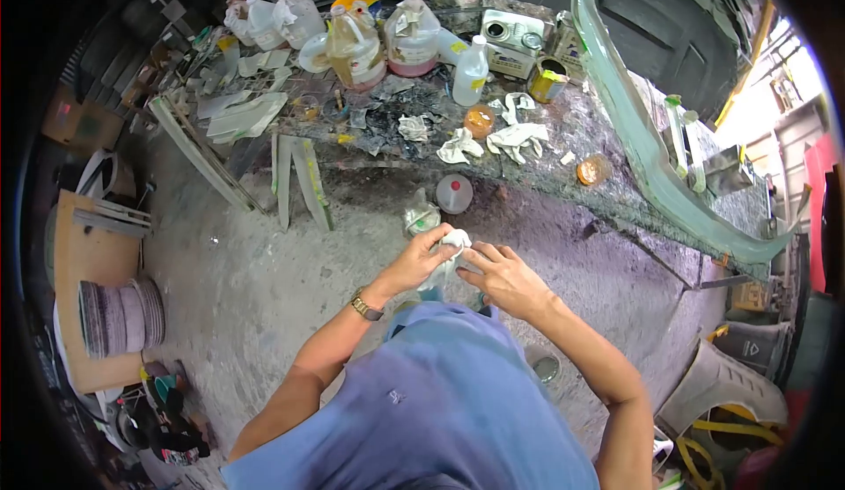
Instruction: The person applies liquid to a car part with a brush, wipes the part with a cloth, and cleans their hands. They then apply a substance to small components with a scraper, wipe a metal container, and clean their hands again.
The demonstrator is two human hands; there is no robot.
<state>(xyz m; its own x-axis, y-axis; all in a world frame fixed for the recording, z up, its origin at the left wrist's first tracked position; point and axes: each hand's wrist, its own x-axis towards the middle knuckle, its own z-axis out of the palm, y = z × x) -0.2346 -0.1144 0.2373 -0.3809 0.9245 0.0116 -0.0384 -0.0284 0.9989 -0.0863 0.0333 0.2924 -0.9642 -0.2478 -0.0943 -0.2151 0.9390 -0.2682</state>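
In front of my waist, my left hand [412,266], with a watch on its wrist, grips a crumpled white cloth [456,240] between thumb and fingers. My right hand [509,283] meets it from the other side, its bent fingertips pinching the cloth's edge. Part of the cloth hangs below my fingers. On the table [563,160] beyond lie two more white cloths or gloves, one on the left [459,146] and one on the right [518,141]. An orange-filled cup [479,120] stands between them at the back.
Large jugs [355,50], a clear squeeze bottle [470,72], an open can [547,80] and another orange cup [593,170] stand on the table. A long green-grey panel [638,129] overhangs its right side. A red-capped jug [454,194] and a wrapped bundle [422,217] sit underneath.
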